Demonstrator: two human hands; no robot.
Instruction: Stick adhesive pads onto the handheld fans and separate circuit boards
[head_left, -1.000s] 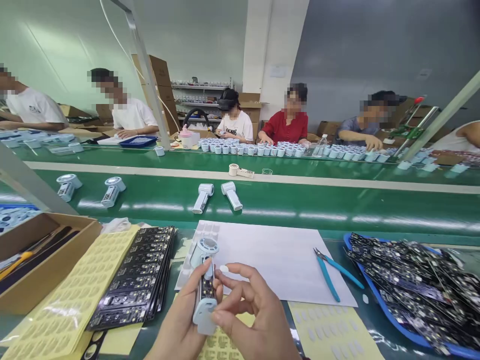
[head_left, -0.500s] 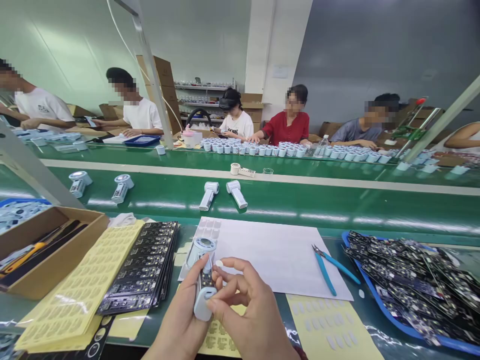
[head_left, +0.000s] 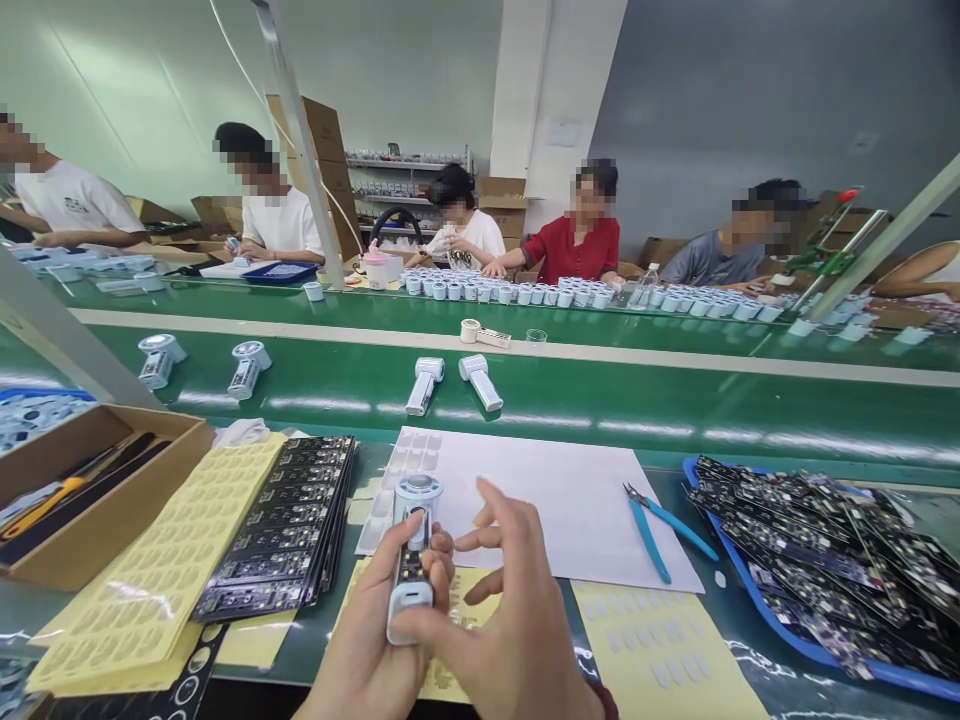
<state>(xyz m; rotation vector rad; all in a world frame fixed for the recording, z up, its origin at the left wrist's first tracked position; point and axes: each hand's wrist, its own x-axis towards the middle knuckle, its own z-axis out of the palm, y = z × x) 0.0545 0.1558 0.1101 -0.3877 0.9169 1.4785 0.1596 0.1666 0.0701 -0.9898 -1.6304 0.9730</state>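
My left hand (head_left: 375, 650) is wrapped round the handle of a small pale blue handheld fan body (head_left: 411, 560), held upright above the bench, its round head at the top and a dark circuit board showing in its open handle. My right hand (head_left: 502, 620) is at the same fan body, thumb and forefinger pressed on the handle, the other fingers raised and spread. Under both hands lies a yellow sheet of small pads (head_left: 450, 680).
A stack of black circuit board panels (head_left: 285, 530) and yellow pad sheets (head_left: 150, 580) lie left; a cardboard box (head_left: 97, 490) far left. White paper (head_left: 555, 500), blue cutters (head_left: 652, 530), a blue tray (head_left: 825, 660) of boards right. Fan bodies (head_left: 450, 385) ride the green conveyor; several people sit opposite.
The small white pad that was on my right fingertip is no longer visible; my right fingers have moved down onto the fan handle. The fan bodies on the conveyor have drifted right.
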